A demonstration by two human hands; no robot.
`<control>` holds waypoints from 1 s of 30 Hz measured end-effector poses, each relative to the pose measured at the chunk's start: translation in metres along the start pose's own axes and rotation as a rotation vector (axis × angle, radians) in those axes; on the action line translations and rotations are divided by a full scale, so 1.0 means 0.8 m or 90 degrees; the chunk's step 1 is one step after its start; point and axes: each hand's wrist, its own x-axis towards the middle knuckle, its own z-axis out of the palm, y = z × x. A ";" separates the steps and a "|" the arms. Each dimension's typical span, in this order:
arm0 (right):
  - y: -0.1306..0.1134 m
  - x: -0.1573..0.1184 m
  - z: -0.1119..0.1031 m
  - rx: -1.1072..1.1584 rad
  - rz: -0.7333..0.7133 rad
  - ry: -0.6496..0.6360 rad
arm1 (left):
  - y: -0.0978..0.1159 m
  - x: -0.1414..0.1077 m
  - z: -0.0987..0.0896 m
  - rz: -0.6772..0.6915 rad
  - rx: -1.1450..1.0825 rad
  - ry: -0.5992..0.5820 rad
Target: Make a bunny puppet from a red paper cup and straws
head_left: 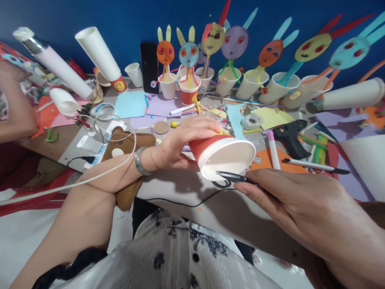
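A red and white paper cup lies tipped on its side in my left hand, its mouth facing me and to the right. The fingers of that hand wrap over the cup's far side. My right hand pinches a dark, thin-bladed tool that looks like scissors. The tool's tip is at the lower part of the cup's rim, partly over the opening. Black loops show just below the rim. My right fingers hide the rest of the tool.
Several paper cups with rabbit figures line the blue wall. A black glue gun, markers, tape and coloured paper lie beyond my hands. A brown pouch and white cable are left. Another person's arm is at far left.
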 end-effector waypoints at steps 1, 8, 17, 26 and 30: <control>-0.001 0.000 -0.001 0.003 0.001 0.002 | -0.001 -0.002 0.000 -0.014 0.007 -0.017; -0.001 0.000 -0.003 0.003 0.006 -0.009 | -0.006 0.004 0.001 0.043 -0.037 0.056; 0.001 -0.003 -0.005 -0.019 0.008 -0.012 | -0.010 0.002 -0.003 0.074 -0.057 0.047; 0.002 0.004 -0.005 -0.070 -0.001 0.011 | -0.018 -0.018 0.006 0.038 -0.022 -0.021; 0.005 0.001 -0.005 -0.066 -0.002 -0.004 | -0.017 -0.009 0.003 0.089 -0.059 0.027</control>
